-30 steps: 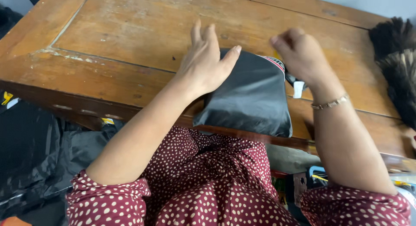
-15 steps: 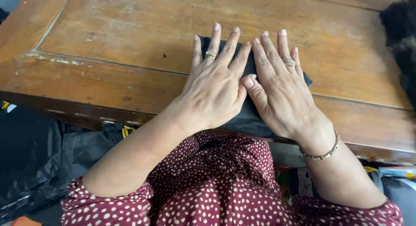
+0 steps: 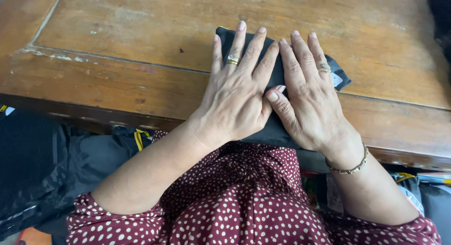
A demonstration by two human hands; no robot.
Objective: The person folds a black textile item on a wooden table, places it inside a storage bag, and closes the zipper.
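Note:
A folded black cloth (image 3: 276,71) lies flat on the near part of a worn wooden table (image 3: 141,47) and hangs a little over its front edge. My left hand (image 3: 237,92) rests palm down on the cloth's left half, fingers spread, a ring on one finger. Beside it my right hand (image 3: 307,97) presses flat on the right half, also ringed, with a thin bracelet at the wrist. The two thumbs touch in the middle. A small white tag (image 3: 336,79) shows at the cloth's right edge. Most of the cloth is hidden under the hands.
Black plastic bags (image 3: 51,170) lie on the floor to the left below the table. More packages (image 3: 418,184) sit at the lower right. A dark furry object (image 3: 441,15) is at the table's far right edge. My red dotted dress (image 3: 244,202) fills the bottom.
A second ago my left hand held down the cloth while my right was raised in a loose fist. Now both palms lie flat on the cloth, which is folded smaller and flatter.

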